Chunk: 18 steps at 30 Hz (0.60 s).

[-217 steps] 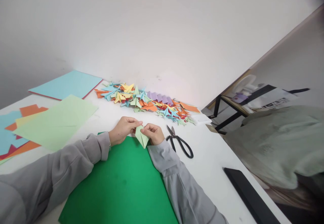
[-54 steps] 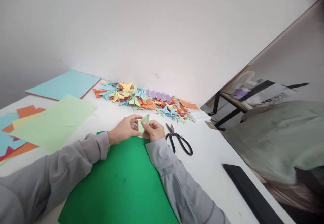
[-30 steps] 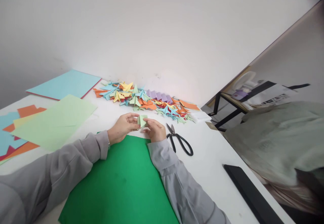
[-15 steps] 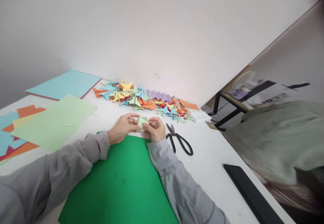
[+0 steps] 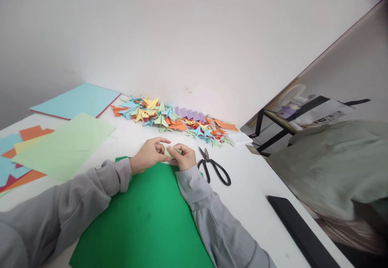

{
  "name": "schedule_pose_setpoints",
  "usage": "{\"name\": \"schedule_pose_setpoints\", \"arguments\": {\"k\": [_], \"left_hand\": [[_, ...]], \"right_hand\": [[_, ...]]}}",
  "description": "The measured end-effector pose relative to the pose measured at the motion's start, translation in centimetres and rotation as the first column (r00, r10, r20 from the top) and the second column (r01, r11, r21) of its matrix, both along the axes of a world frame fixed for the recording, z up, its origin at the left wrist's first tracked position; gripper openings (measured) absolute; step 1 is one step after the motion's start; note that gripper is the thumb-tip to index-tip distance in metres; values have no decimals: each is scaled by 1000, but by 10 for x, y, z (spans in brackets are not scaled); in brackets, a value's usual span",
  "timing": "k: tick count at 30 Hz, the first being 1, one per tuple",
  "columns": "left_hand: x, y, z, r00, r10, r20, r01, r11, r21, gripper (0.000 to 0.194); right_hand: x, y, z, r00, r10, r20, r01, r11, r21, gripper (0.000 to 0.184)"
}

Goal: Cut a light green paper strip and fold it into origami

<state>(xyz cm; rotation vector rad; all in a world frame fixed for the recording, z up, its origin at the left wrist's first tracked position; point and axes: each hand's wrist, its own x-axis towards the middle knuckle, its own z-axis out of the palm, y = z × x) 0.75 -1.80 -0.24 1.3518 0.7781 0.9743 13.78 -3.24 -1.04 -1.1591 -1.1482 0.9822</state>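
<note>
A small piece of light green paper [image 5: 168, 151], partly folded, is between my hands above the far end of the green sheet. My right hand [image 5: 185, 157] pinches it, thumb on top and fingers behind. At the paper's lower left corner, the thumb and curled fingers of my left hand [image 5: 148, 155] hold on, while the left index finger is lifted away from it. My fingers cover much of the paper, so its exact folds are hidden. Black-handled scissors [image 5: 214, 166] lie partly open just right of my right hand.
A green sheet [image 5: 142, 215] lies under my forearms. Folded paper planes [image 5: 163, 116] are piled along the wall. Coloured sheets [image 5: 65, 146] spread at left, with a blue stack [image 5: 80, 100] behind. A black bar-shaped object [image 5: 298, 227] lies near the right edge. Beyond it is a person's sleeve [image 5: 330, 167].
The small paper has tilted and turned, showing less of its face. My left index finger has lifted off its top edge, and the right fingers have closed further around it.
</note>
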Motion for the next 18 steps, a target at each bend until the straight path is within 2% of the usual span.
{"name": "schedule_pose_setpoints", "arguments": {"k": [5, 11, 16, 18], "left_hand": [[0, 0, 1, 1000, -25, 7, 25, 999, -32, 44], [1, -3, 5, 1000, 6, 27, -6, 1000, 6, 34], [1, -3, 5, 999, -34, 24, 34, 999, -14, 36], [1, -3, 5, 999, -44, 26, 45, 999, -10, 37]], "right_hand": [[2, 2, -1, 998, 26, -52, -27, 1000, -7, 26], [3, 5, -2, 1000, -12, -9, 12, 999, 30, 27], [0, 1, -1, 1000, -5, 31, 7, 997, -78, 34], [-1, -1, 0, 999, 13, 42, -9, 997, -83, 34]]}}
